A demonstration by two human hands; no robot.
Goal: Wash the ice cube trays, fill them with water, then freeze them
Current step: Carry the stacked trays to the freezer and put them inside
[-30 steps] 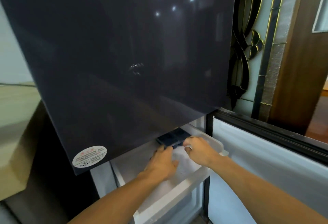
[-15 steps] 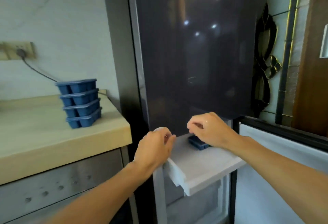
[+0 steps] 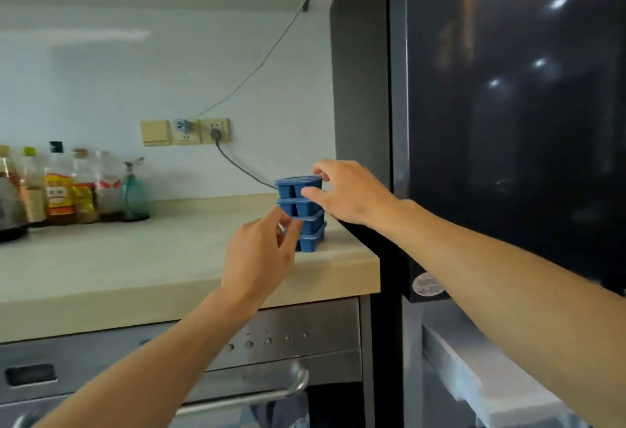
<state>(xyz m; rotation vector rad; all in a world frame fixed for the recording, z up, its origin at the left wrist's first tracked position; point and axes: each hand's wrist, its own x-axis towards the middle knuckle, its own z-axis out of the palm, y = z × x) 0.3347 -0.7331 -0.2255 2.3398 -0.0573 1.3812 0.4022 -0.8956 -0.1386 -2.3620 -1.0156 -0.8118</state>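
Head view: at the far left of the pale countertop sits a dark pot, only partly in frame. Beside it a row of sauce bottles stands against the wall, ending with a green bottle. On the wall above and to their right is a strip of wall sockets. A grey cable runs from one socket down behind the trays. Under the counter is a stainless oven with a row of knobs and a bar handle.

The left hand reaches in from below. Its fingers are curled against the left side of the stack of ice cube trays, at the level of the lower trays. Whether it actually grips them cannot be told, since the hand hides the contact.

The stack, four blue trays high, stands upright on the counter's right end, near the corner and just beside the fridge.

The right hand comes in from the right and pinches the top of the stack. Its thumb is on the front wall of the upper trays and a finger is hooked over the top rim.

Further right is the tall dark fridge door, glossy with light reflections, with a round sticker at its lower left corner. Below it a white freezer drawer juts out, under the right forearm.
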